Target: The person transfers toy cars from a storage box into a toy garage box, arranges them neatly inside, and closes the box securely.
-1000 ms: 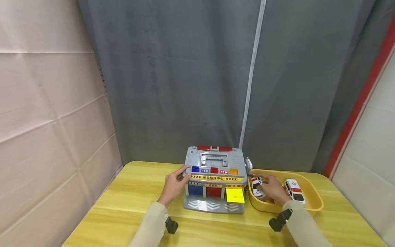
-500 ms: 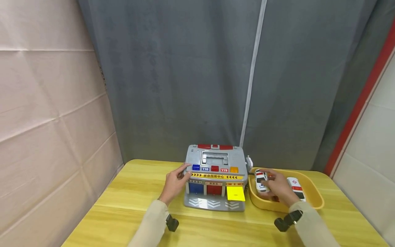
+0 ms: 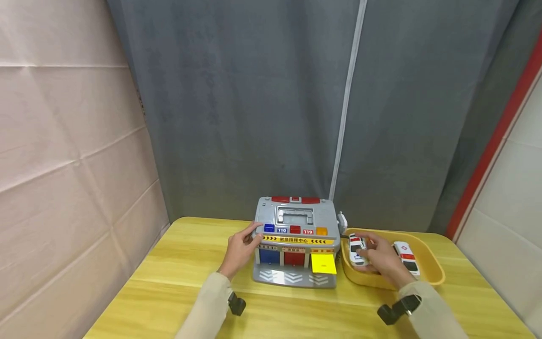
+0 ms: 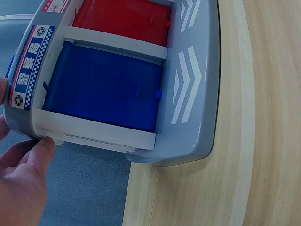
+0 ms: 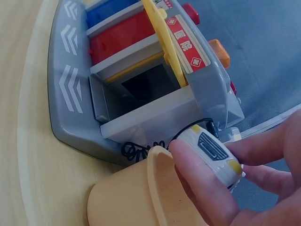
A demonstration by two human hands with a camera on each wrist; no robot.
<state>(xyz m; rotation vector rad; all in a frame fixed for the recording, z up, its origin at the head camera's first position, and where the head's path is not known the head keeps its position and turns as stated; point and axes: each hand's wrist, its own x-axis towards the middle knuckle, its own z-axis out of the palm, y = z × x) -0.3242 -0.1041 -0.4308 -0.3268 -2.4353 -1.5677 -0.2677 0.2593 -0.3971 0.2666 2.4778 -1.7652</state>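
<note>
A grey toy garage (image 3: pixel 292 242) stands on the wooden table, with blue and red doors shut and its yellow door (image 3: pixel 323 263) lifted open at the right bay. My left hand (image 3: pixel 238 249) grips the garage's left roof corner, fingers at the top edge and side in the left wrist view. My right hand (image 3: pixel 383 256) pinches a white toy car (image 3: pixel 357 249) with red and black markings between thumb and fingers. In the right wrist view the car's front (image 5: pixel 211 153) shows a dark grille and yellow corners, close over the bin's rim.
The yellow bin (image 3: pixel 432 273) stands right of the garage and holds a white toy ambulance (image 3: pixel 407 259) with a red band. A white handset (image 3: pixel 342 223) hangs on the garage's right side with a black coiled cord (image 5: pixel 136 151). A grey curtain (image 3: pixel 254 117) hangs behind the table.
My right hand has lifted the toy car up from inside the bin, shifting slightly right, and its nose now tilts differently. My left hand stays on the garage roof corner.
</note>
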